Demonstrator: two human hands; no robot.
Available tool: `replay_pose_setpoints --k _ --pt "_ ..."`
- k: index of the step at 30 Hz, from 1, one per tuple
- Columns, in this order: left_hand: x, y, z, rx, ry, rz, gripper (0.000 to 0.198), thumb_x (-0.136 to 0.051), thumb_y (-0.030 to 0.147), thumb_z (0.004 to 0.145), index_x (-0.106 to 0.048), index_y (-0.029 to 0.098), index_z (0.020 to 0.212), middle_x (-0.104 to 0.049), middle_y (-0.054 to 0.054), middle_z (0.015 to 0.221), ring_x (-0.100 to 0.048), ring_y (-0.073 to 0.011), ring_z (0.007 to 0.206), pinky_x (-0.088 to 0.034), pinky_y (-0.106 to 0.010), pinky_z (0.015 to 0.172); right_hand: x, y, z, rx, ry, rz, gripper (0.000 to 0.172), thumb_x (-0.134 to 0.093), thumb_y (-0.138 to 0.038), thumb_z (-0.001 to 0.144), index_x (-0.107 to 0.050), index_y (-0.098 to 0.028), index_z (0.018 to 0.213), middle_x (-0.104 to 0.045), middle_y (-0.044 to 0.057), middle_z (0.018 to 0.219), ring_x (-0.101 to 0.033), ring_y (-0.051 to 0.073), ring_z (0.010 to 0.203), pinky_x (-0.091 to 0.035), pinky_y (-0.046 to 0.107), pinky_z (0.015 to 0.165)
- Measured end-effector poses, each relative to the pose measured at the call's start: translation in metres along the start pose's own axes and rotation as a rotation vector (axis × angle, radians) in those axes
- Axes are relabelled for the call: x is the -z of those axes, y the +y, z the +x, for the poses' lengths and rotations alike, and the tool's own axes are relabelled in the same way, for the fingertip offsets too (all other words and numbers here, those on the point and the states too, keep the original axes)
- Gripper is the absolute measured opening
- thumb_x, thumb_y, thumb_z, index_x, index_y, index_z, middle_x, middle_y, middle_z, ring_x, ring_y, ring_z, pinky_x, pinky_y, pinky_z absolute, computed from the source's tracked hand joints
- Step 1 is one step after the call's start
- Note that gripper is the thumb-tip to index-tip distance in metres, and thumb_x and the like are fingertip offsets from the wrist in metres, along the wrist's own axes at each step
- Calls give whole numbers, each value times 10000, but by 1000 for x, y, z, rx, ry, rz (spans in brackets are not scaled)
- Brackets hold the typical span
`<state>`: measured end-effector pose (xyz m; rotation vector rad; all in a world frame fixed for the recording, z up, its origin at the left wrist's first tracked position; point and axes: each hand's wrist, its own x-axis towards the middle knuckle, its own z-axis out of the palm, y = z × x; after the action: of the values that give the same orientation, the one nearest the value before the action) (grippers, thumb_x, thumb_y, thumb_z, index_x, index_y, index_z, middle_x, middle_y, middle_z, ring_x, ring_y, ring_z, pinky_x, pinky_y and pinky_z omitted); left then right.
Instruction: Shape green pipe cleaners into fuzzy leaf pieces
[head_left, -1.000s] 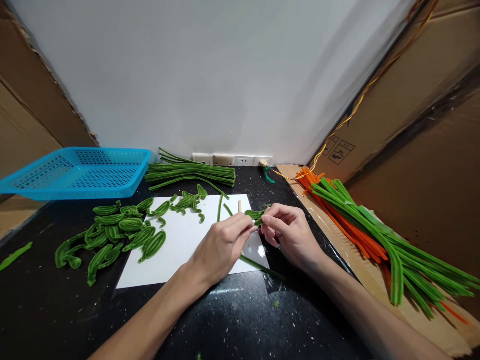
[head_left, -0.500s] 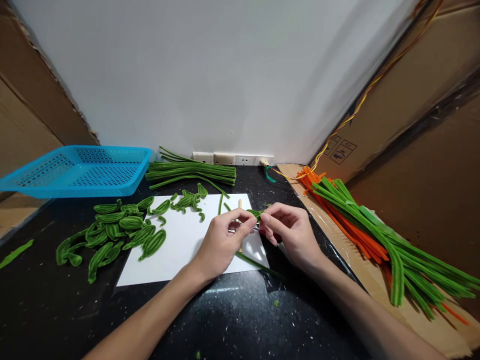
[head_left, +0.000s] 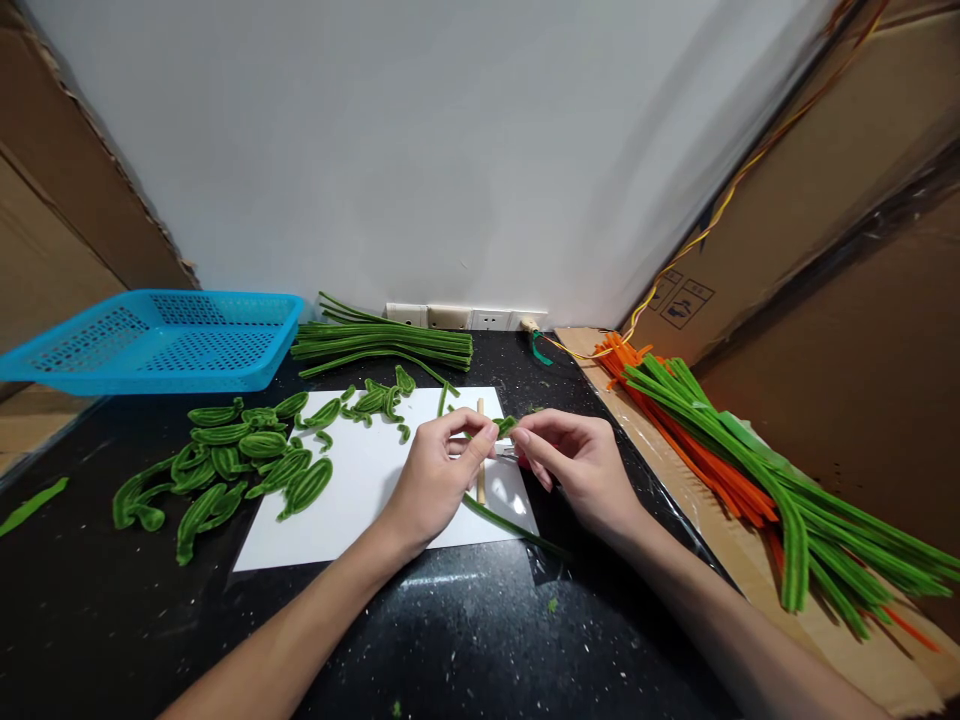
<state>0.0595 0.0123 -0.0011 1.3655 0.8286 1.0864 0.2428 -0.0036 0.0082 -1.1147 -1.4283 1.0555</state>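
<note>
My left hand (head_left: pixel 439 480) and my right hand (head_left: pixel 581 465) meet above the right side of a white sheet of paper (head_left: pixel 337 535). Both are closed in a pinch on a small green pipe cleaner (head_left: pixel 505 426) piece between the fingertips. Beneath the fingers shows a silvery metal tool tip (head_left: pixel 505 451), with a bit of red by my right palm; the rest of it is hidden. A thin wooden stick (head_left: pixel 481 485) lies under my left fingers. Close by, a loose green pipe cleaner stem (head_left: pixel 517 528) crosses the paper's edge. Leaf shapes of bent green pipe cleaner (head_left: pixel 264 445) are heaped to the left.
A blue perforated basket (head_left: pixel 217 383) stands at the back left. Dark green stems (head_left: pixel 390 345) lie in a bundle by the wall sockets (head_left: pixel 491 320). On cardboard at right are bright green stems (head_left: pixel 750 480) and orange stems (head_left: pixel 697 460). A yellow cable (head_left: pixel 724 205) runs up the wall.
My left hand has shifted slightly left and my right fingertips have moved a little left. The pipe cleaner piece has turned somewhat, and more of the wooden stick and metal tip shows.
</note>
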Motion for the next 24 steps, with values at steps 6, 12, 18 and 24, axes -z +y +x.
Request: replay_pose_setpoints --k 6,12,18,24 --pt "-1 2 -1 8 -53 -3 279 -710 442 926 -691 164 897 -634 5 738 -504 -78 516 -398 -196 446 0 2 0 -20 24 26 290 -886 -430 778 -767 -180 867 -628 -18 601 -442 84 453 -333 219 413" --pt "1 1 1 28 -49 18 218 -699 367 922 -735 157 882 -592 23 576 -519 -101 477 -394 -214 438 0 2 0 -39 17 34 322 -869 -468 780 -756 -177 859 -631 -15 609 -439 84 459 -330 219 404" --pt "1 0 3 18 -5 22 254 -726 411 902 -738 158 878 -586 31 565 -482 -97 462 -381 -221 436 -1 3 0 -58 3 38 326 -856 -472 789 -739 -174 851 -630 -14 607 -438 85 454 -338 222 413" --pt "2 -2 3 32 -32 65 255 -699 412 935 -709 159 901 -645 7 693 -519 -104 518 -400 -229 466 0 4 2 -96 -10 63 317 -883 -444 761 -733 -172 822 -620 -22 594 -437 79 442 -340 216 418"
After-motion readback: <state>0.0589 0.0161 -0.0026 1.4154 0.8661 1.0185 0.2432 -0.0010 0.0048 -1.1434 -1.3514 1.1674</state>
